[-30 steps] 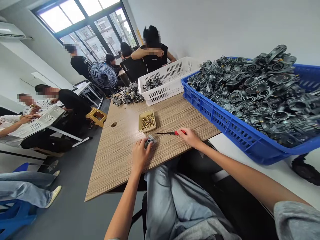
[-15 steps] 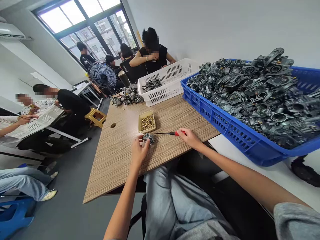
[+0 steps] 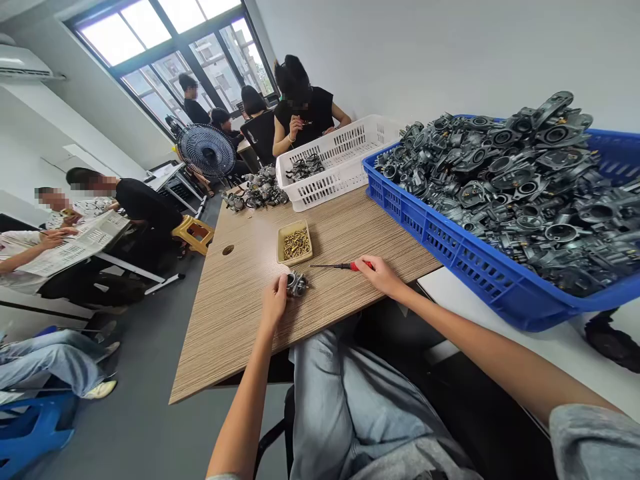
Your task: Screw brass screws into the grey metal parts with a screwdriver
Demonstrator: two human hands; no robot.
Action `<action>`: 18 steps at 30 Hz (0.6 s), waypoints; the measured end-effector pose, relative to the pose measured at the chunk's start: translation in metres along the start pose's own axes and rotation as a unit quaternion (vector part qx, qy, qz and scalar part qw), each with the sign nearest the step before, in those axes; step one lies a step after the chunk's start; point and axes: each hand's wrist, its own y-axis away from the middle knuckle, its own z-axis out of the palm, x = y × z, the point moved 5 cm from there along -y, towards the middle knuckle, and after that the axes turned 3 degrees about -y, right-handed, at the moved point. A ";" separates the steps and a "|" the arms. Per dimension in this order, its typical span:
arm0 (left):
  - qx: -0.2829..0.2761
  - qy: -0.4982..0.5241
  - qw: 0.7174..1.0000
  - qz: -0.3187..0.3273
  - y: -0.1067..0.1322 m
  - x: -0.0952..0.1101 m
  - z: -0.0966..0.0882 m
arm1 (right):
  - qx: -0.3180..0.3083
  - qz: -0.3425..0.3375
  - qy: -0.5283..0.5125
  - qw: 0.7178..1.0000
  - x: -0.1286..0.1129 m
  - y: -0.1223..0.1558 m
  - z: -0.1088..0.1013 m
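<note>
Here, left grip (image 3: 275, 301) pinching casting (image 3: 298, 285), right grip (image 3: 377, 275) wrapped round screwdriver (image 3: 344, 266).
Screwdriver tip (image 3: 315, 266), leftward of right grip, might scratch casting if left grip loosens.

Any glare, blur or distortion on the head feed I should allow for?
Head view: upper window panes burnt white, pale sheen on the tabletop beside the tray; head view again: scene tilted, edges stretched; left hand and screwdriver outlines clear, fine detail on the metal part too small to read.
</note>
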 end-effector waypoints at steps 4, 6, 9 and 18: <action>0.021 -0.043 0.999 0.024 0.004 0.000 -0.002 | -0.003 -0.010 0.009 1.000 0.000 0.000 0.000; 0.039 -0.039 0.998 0.033 0.009 0.002 -0.002 | -0.001 -0.013 0.015 1.000 0.000 0.000 0.000; 0.053 -0.033 0.995 0.078 0.019 0.009 0.000 | 0.002 -0.016 0.023 1.000 0.000 0.000 -0.001; 0.042 -0.086 0.990 0.107 0.019 0.012 0.008 | -0.006 -0.015 0.024 1.000 0.000 0.000 0.000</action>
